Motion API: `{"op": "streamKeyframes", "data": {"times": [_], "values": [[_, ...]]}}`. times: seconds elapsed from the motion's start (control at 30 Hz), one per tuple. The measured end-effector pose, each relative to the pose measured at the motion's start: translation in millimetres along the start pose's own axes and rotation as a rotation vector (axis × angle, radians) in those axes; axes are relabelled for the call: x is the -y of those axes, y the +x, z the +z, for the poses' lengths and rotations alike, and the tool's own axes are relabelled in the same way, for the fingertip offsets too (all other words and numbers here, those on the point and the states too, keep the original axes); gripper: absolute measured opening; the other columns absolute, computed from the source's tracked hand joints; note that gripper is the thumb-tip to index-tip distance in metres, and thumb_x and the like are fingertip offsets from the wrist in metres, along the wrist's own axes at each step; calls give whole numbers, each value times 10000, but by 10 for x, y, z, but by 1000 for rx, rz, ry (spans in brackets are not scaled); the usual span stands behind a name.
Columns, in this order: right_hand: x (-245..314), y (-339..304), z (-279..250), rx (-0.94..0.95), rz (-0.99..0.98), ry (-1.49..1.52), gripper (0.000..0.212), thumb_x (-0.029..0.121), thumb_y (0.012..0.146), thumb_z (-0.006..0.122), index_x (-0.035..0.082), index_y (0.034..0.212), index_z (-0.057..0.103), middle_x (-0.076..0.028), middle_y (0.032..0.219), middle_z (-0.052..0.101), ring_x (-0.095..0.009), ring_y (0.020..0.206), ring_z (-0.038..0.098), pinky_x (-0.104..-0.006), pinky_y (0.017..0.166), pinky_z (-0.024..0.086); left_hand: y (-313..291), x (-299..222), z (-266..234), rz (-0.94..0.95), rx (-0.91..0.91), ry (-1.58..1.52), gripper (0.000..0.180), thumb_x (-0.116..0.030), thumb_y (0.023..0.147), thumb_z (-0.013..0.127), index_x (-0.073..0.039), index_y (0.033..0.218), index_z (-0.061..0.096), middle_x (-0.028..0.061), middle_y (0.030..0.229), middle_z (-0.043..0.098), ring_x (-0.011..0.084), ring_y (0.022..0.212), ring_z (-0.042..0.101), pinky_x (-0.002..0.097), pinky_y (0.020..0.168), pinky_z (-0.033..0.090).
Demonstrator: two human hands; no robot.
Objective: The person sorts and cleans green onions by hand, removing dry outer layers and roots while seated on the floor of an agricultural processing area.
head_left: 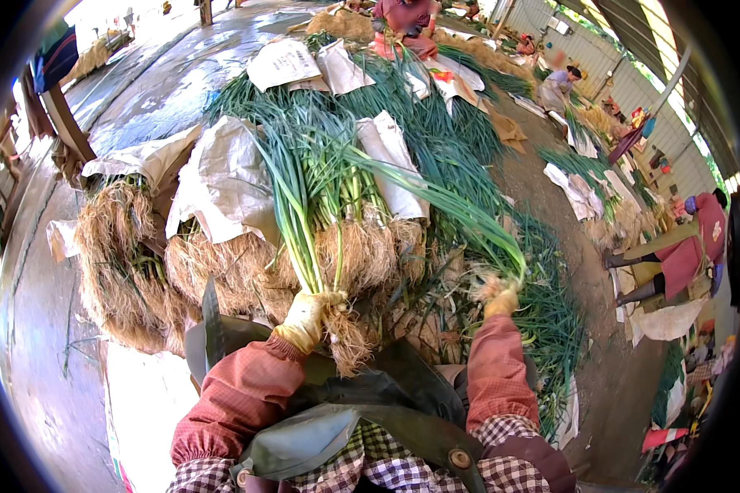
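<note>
My left hand (pixel 302 320), in a pale yellow glove, is closed round the root end of a bunch of green onions (pixel 301 234). The bunch's long leaves point away from me, and its tan roots (pixel 349 337) hang below the glove. Off to the right, my right hand (pixel 502 302), gloved too, is closed at the root end of more green onions (pixel 469 215). Those leaves bend up and to the left, across the heap. Directly ahead lie stacked root bundles (pixel 230 264), partly covered by white sacks (pixel 226 177).
A large heap of green leaves (pixel 452 148) spreads beyond and to the right. More sacks (pixel 284 64) cover its far side. A wet concrete floor (pixel 152 99) runs along the left. Other people work nearby: one at the far end (pixel 403 20), one bending at right (pixel 707 234).
</note>
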State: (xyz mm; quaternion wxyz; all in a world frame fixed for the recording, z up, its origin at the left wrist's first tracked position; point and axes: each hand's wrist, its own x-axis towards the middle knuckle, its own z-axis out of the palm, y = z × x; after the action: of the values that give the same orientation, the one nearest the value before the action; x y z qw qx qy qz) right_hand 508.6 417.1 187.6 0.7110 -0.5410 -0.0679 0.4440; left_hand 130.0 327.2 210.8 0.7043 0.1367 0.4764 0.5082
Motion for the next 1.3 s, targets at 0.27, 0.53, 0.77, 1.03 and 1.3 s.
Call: {"op": "streamKeyframes", "data": {"times": [0.27, 0.53, 0.77, 1.03, 1.3], "values": [[-1256, -1456, 1058, 907, 250, -913, 661, 525, 800, 546, 6, 1191, 430, -176, 1123, 530, -197, 753, 604, -324, 696, 514, -42, 153, -70, 45, 97, 10, 158, 90, 728, 561, 2, 849, 512, 135, 836, 609, 262, 692, 633, 296, 554, 500], [-1427, -1703, 1483, 1082, -974, -1619, 356, 376, 848, 486, 68, 696, 578, -167, 625, 581, -340, 615, 586, -417, 540, 448, -101, 120, -171, 58, -3, -4, 202, 123, 704, 532, -6, 856, 498, 142, 791, 616, 236, 585, 608, 319, 481, 509], [-1389, -1795, 1499, 1032, -783, -1293, 387, 432, 829, 511, 70, 706, 573, -127, 631, 607, -308, 598, 598, -415, 553, 451, -50, 176, -181, 124, -121, 114, 203, 118, 670, 575, -15, 810, 513, 102, 732, 597, 182, 553, 571, 292, 474, 488], [-1424, -1577, 1792, 1095, -1088, -1741, 224, 276, 798, 504, 67, 788, 585, -121, 701, 623, -292, 660, 619, -420, 587, 481, -55, 188, -199, 159, -36, 184, 146, 73, 736, 551, -37, 800, 479, 128, 758, 602, 212, 556, 588, 289, 466, 492], [-1284, -1604, 1763, 1139, -1365, -1785, 113, 145, 730, 528, 80, 719, 619, -56, 646, 620, -200, 578, 625, -340, 457, 478, -88, 133, -139, 94, 8, 189, 102, 51, 718, 562, -8, 789, 519, 129, 732, 620, 201, 532, 587, 279, 435, 469]]}}
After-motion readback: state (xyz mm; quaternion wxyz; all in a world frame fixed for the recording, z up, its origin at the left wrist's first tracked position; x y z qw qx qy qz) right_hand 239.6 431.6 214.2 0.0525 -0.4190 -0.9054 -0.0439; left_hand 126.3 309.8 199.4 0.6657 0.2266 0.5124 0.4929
